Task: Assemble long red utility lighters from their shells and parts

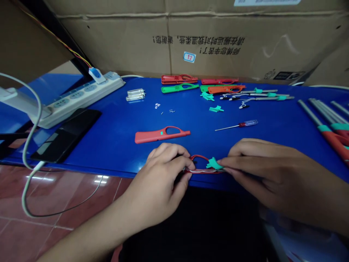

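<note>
At the table's front edge, my left hand (166, 178) is closed around a red lighter housing half (200, 157). A thin pale wire runs along its lower side. My right hand (261, 167) pinches a teal trigger (214, 163) against the right part of that housing. My left fingers cover the housing's left end, and my right fingertips hide part of the trigger. Just beyond my left hand lies another red housing half (152, 136) with a finger loop. A screwdriver (247, 123) with a clear and red handle lies beyond my right hand.
Red, green and orange housings (180, 88) lie at the back, near teal triggers (207, 96) and metal tubes with wires (269, 98). Clear cylinders (135, 95), small screws (171, 111), a power strip (81, 95) and a black phone (68, 134) are left. Assembled lighters (331, 138) lie right.
</note>
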The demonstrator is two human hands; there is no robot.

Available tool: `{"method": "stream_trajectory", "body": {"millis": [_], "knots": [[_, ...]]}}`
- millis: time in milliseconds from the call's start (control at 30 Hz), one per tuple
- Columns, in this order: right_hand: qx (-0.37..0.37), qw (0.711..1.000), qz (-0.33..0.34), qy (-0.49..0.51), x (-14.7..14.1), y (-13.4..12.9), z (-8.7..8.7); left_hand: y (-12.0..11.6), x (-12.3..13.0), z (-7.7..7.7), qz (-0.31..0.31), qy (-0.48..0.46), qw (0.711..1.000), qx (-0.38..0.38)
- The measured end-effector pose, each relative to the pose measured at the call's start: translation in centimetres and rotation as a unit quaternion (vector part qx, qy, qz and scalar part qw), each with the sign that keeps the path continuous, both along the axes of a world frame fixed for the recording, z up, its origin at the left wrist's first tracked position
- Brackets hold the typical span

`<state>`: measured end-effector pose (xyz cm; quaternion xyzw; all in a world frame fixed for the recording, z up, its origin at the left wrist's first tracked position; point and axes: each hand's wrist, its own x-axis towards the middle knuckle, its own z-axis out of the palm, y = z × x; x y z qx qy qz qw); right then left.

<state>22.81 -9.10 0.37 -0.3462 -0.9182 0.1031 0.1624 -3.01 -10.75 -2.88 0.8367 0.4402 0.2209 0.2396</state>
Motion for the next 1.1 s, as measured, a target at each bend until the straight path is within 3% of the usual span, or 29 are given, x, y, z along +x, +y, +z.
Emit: {"method": "stream_trajectory", "body": {"millis": [567,833,1100], "knots": [[-0.026,0.999,0.014,0.03,-0.2,-0.1,-0.7,0.3,0.0,0.1,-0.009,0.002,1.0,-0.017],[0.078,0.996,-0.037,0.024,0.9,1.8,-1.4,0.0,-1.3,0.2,0.005,0.014,0.999,0.041],[0.066,0.994,-0.081,-0.032,0.4,2.9,-1.9,0.4,-3.4,-0.3,0.028,-0.002,0.997,0.066]]}}
